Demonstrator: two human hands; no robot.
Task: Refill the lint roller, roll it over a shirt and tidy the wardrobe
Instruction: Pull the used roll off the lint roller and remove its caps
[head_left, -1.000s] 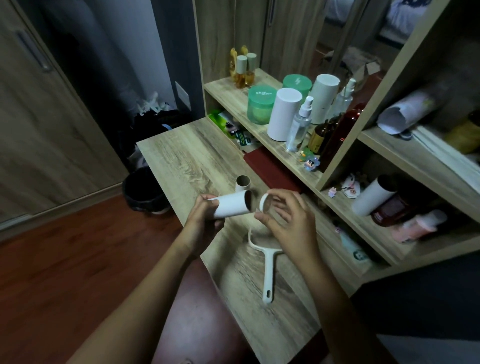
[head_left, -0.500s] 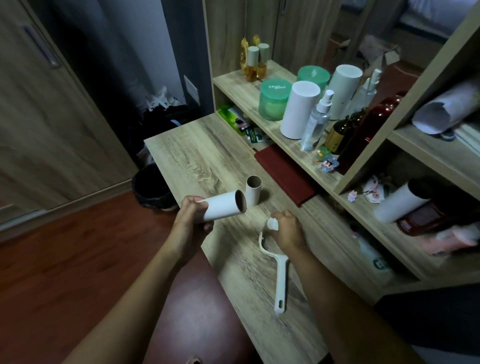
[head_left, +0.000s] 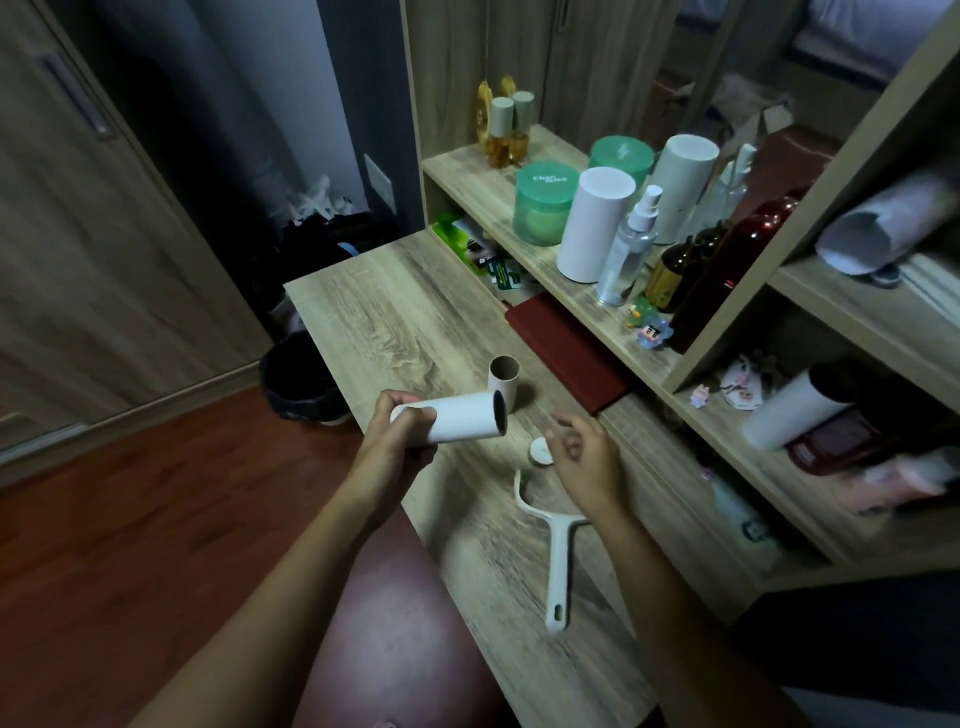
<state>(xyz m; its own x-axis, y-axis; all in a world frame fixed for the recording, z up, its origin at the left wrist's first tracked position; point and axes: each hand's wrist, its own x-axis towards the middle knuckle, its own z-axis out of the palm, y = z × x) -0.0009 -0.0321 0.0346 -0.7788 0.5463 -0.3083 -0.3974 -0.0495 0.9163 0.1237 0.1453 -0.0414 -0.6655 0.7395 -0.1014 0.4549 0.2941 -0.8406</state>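
Beyond the white plastic handle (head_left: 558, 551), above the wood-grain surface (head_left: 395, 322), a white roll (head_left: 457, 423) is being held roughly level by the left grip (head_left: 395, 447), which is being wrapped round one end. The right grip (head_left: 582, 457) is being held loose and empty just beyond the handle's fork, beside a small round cap (head_left: 540, 451). As a hollow paper cylinder, the roll is being judged light, crushable and probably tacky, so the ends are being favoured for holding. A brown cardboard core (head_left: 504, 376) is standing farther beyond the handle.
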